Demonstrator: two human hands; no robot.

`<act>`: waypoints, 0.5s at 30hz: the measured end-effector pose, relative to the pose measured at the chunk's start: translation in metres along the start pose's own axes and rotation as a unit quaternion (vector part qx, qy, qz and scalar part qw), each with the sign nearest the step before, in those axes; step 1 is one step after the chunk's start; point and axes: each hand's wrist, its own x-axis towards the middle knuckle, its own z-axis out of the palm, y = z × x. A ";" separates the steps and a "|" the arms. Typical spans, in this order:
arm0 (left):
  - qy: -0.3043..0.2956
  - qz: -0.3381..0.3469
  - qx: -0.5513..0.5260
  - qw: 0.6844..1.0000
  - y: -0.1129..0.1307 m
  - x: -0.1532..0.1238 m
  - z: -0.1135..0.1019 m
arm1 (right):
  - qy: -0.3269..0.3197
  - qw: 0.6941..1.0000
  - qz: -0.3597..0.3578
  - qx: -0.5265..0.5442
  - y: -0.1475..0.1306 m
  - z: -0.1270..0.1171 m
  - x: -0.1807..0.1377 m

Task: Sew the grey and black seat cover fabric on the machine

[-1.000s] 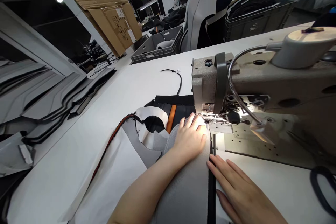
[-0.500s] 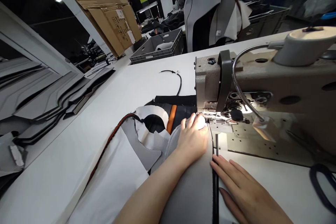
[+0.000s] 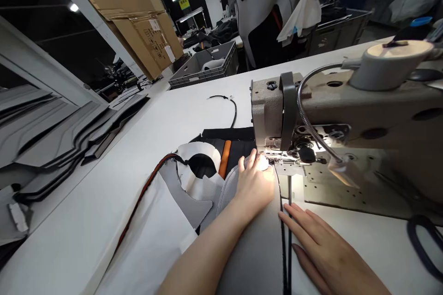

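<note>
Our left hand [image 3: 255, 184] lies spread on grey fabric [image 3: 258, 249] by the sewing machine [image 3: 332, 120] | our right hand [image 3: 320, 251] lies flat, fingers together, beside the black edging [image 3: 284, 239] | worktop [image 3: 194, 110]

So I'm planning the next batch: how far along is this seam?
Done: grey fabric already lies past the needle. In hand: left hand presses the panel at the sewing machine; right hand flat beside the black edge. Left: the panel length nearer the person.
</note>
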 end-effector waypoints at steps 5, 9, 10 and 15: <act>-0.001 -0.001 0.008 1.000 0.000 0.001 0.000 | -0.001 1.000 0.013 -0.008 0.003 0.004 -0.005; -0.003 0.002 0.022 1.000 0.000 0.000 0.000 | -0.001 1.000 0.029 0.001 0.003 0.006 -0.006; -0.002 0.007 0.028 1.000 0.000 -0.001 0.001 | -0.001 0.999 0.036 -0.002 0.003 0.006 -0.005; 0.005 0.047 0.049 0.998 -0.002 -0.007 0.004 | -0.018 0.998 0.043 -0.051 0.011 0.004 -0.007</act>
